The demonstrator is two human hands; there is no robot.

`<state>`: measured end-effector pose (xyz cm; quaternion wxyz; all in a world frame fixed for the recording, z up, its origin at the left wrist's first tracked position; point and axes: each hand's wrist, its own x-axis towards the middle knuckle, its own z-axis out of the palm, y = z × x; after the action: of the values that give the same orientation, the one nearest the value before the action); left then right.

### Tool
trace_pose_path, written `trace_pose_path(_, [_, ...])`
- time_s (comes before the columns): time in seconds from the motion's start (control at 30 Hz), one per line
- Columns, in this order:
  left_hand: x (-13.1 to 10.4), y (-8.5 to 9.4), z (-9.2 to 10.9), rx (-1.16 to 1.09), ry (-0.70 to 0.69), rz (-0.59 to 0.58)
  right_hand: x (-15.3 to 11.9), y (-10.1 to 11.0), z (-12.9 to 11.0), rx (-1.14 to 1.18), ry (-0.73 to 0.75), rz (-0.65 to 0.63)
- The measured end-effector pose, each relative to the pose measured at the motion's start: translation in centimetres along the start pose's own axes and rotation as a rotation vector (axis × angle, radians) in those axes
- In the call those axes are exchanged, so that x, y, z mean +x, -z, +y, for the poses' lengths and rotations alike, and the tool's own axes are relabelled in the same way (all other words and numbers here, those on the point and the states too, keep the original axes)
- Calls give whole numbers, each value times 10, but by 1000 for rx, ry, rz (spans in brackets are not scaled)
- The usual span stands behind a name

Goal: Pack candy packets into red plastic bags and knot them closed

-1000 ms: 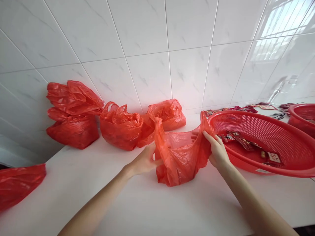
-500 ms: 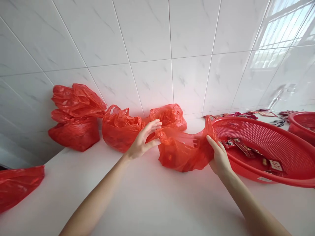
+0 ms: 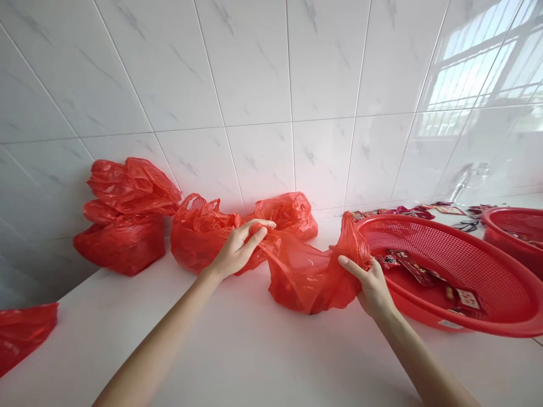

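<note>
"White tiled wall (image 3: 254, 68) behind, white bench (image 3: 254, 350) below. Where is the bag being handled?"

"Straight ahead, between the two hands. It's a thin red plastic bag (image 3: 311, 277), stretched sideways, so its long axis runs left to right, roughly along the wall."

"How does each grip stand?"

"Both are grasping it. The left hand (image 3: 235, 249) pinches the upper left end between thumb and fingers, and the plastic slopes down rightward from there. The right hand (image 3: 375, 288) holds the right side, thumb in front, its other fingers partly hidden by the plastic."

"Which hand is nearer the bag's body?"

"The right. It sits against the fuller part, while the left has only a drawn-out corner, higher up and farther off."

"Does the bottom rest on anything?"

"I can't tell whether it touches the bench or hangs just above."

"And around it?"

"Just right of the right hand stands a large red basket (image 3: 492, 277) with small packets (image 3: 409, 268) inside. Beyond the left hand, near the wall, sits a bunched red bundle (image 3: 199, 243); another red bundle (image 3: 292, 215) lies behind the stretched plastic."
</note>
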<state>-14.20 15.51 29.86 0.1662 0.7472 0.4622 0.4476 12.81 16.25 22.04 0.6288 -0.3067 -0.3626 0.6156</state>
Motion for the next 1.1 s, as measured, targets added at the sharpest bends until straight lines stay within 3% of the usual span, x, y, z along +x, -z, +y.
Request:
trace_pose_path(0.23, [35,-1,34,-138,-47,-159,-7,-7,-8,-32,-12,-82])
trace_pose_path(0.47, [48,-35,68,-324,-95,-387,-11,-4,-8,-50,8,-197])
trace_pose_path(0.63, [48,-57,77,-624,27,-480,-13,-6,-13,-77,-2,-199])
trace_pose_path(0.8, [50,-66,76,-863,115,-368,-12,-6,-15,-146,95,-255])
trace_pose_path(1.0, [52,-53,75,-749,65,-260,-14,-3,-13,-167,25,-326])
trace_pose_path(1.1, [53,-39,71,-642,38,-206,-13,-5,-15,-71,28,-295])
